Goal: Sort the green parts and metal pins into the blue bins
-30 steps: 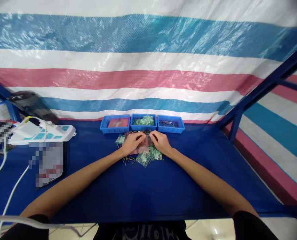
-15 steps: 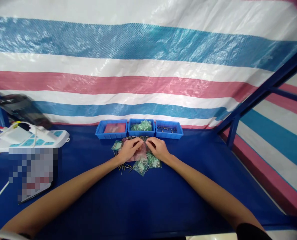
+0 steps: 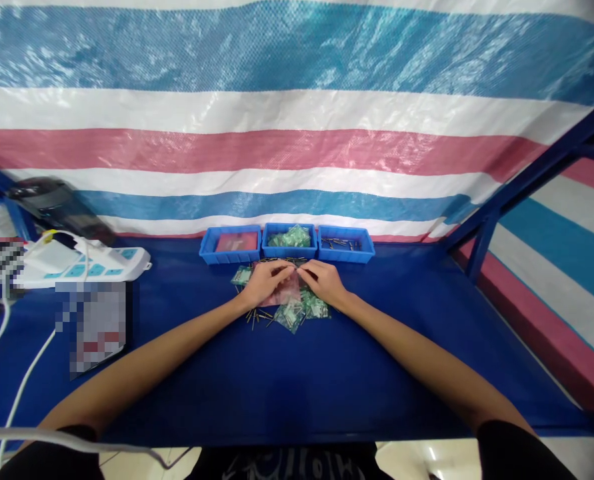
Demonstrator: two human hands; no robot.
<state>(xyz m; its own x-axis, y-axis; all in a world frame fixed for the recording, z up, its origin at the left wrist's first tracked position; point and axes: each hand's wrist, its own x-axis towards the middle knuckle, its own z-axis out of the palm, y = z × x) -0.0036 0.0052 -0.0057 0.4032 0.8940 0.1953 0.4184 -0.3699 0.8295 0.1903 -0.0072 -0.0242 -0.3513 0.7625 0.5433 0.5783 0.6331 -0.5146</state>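
Above the blue table, my left hand [image 3: 265, 283] is closed in a pinch at the top edge of a pink translucent plastic bag [image 3: 287, 292]. My right hand [image 3: 325, 281] pinches at the same edge, its fingertips almost meeting those of the left. Whatever sits between the fingertips is too small to make out. Small green-tinted bags [image 3: 290, 316] with metal pieces inside lie just below the hands, and one more green bag [image 3: 241, 275] rests left of them. Loose thin drill-bit-like metal pieces [image 3: 259, 316] are scattered under and around my left hand.
Three blue bins stand in a row behind the hands: a left bin [image 3: 207, 255] with pink bags, a middle bin [image 3: 289, 253] with green bags, a right bin [image 3: 347, 256] with metal pieces. A white power strip [image 3: 135, 260] and a blurred-out flat object [image 3: 99, 327] lie left.
The head view has tilted down and shifted slightly, so everything sits higher and a little further right. My fingertips have come a little closer together at the pink bag.
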